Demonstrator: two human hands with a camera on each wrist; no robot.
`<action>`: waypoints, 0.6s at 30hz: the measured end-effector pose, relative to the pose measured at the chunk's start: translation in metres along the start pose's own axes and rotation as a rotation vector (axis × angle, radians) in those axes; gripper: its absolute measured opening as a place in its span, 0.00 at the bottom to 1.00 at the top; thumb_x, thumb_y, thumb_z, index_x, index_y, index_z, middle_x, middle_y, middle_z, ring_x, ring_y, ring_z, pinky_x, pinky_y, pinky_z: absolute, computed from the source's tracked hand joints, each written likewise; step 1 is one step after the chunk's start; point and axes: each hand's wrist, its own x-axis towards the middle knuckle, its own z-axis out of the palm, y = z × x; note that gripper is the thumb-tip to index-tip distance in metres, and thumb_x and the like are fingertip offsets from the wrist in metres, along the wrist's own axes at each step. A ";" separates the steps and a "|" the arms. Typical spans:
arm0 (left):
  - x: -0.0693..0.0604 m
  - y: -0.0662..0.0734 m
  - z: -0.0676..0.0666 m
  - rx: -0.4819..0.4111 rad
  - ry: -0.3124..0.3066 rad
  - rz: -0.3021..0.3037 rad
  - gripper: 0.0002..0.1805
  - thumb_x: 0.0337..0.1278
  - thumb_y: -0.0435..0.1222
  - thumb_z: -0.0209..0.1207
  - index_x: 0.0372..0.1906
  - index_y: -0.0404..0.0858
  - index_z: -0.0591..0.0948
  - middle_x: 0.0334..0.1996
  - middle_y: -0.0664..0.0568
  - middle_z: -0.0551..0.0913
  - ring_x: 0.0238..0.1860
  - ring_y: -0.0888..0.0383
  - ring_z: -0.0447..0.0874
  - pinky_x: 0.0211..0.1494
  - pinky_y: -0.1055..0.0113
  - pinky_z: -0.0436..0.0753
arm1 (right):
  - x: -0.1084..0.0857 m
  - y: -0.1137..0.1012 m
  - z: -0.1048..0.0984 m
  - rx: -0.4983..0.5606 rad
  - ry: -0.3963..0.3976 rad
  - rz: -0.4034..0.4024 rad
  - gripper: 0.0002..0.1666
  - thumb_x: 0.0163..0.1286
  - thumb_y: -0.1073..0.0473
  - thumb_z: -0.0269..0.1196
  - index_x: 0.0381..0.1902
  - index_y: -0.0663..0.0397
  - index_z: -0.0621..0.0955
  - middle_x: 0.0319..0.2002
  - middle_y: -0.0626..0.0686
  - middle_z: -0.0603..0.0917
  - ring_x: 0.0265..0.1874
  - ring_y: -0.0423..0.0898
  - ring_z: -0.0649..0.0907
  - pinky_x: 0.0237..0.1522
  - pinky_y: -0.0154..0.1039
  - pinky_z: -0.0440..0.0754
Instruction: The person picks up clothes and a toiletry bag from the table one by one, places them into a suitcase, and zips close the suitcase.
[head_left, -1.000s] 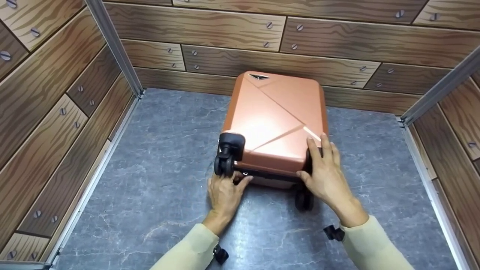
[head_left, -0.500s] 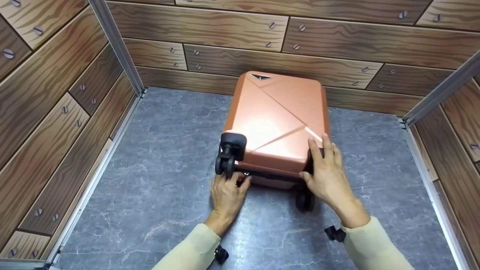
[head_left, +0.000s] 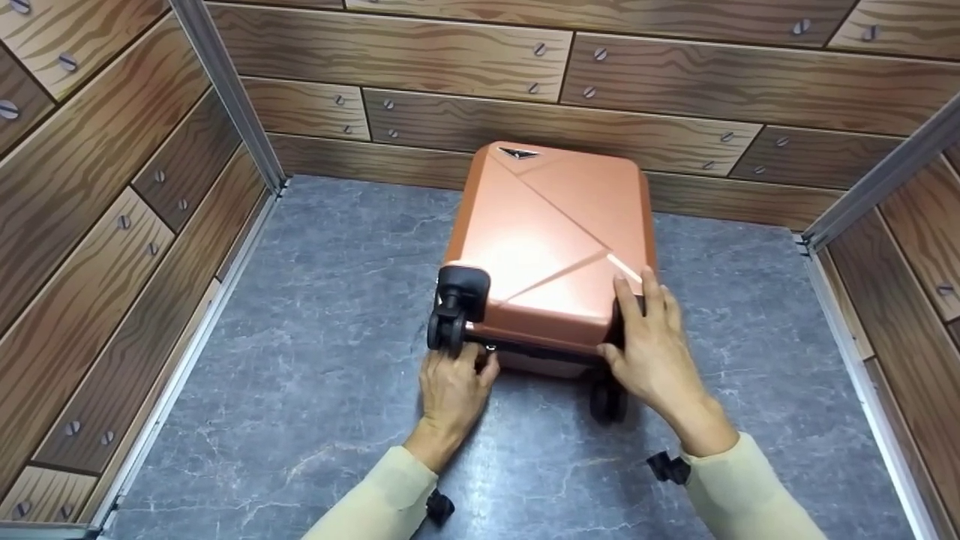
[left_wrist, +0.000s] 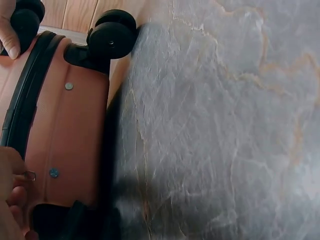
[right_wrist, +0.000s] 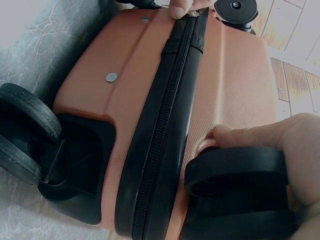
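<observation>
A copper-coloured hard-shell suitcase (head_left: 551,225) lies flat, its wheeled end toward me in the head view. My left hand (head_left: 454,386) is at that end, below the near-left wheel (head_left: 448,330). Its thumb and fingers pinch at a small metal zipper pull (left_wrist: 31,176), mostly covered by the fingers. The black zipper (right_wrist: 162,120) runs along the middle of the end. My right hand (head_left: 656,356) rests on the near-right corner, fingers laid straight on the upper shell. Its thumb (right_wrist: 225,136) presses the end face behind a black wheel (right_wrist: 237,172).
Grey marble-patterned floor (head_left: 330,300) surrounds the suitcase. A wood-patterned back wall (head_left: 420,112) stands at its far end. Similar side walls, the left wall (head_left: 150,187) and right wall (head_left: 907,277), flank the floor. Another wheel (head_left: 609,401) sits low at the near-right corner.
The left thumb has drawn in slightly toward its fingers at the zipper. My right hand and the suitcase stay in place; the head view shifts slightly back and forth.
</observation>
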 end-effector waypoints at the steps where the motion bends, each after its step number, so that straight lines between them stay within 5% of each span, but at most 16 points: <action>1: 0.000 0.000 0.000 -0.022 -0.008 -0.005 0.12 0.51 0.42 0.75 0.26 0.45 0.82 0.25 0.51 0.85 0.28 0.47 0.84 0.35 0.54 0.81 | 0.000 0.000 0.000 0.001 0.001 -0.002 0.58 0.65 0.62 0.73 0.85 0.57 0.55 0.84 0.71 0.44 0.78 0.78 0.52 0.67 0.81 0.64; 7: -0.005 -0.009 0.000 -0.123 -0.024 0.015 0.11 0.64 0.43 0.70 0.30 0.44 0.82 0.28 0.49 0.84 0.33 0.43 0.85 0.38 0.52 0.82 | 0.001 0.001 0.001 0.012 0.030 -0.012 0.54 0.63 0.69 0.68 0.84 0.57 0.58 0.84 0.71 0.46 0.77 0.79 0.54 0.63 0.81 0.68; 18: -0.005 -0.027 -0.003 -0.149 -0.032 0.120 0.09 0.64 0.43 0.68 0.35 0.44 0.82 0.40 0.47 0.87 0.44 0.40 0.85 0.44 0.49 0.82 | -0.001 0.002 0.002 0.011 0.045 -0.021 0.56 0.58 0.73 0.63 0.84 0.57 0.57 0.83 0.72 0.46 0.77 0.81 0.54 0.57 0.83 0.73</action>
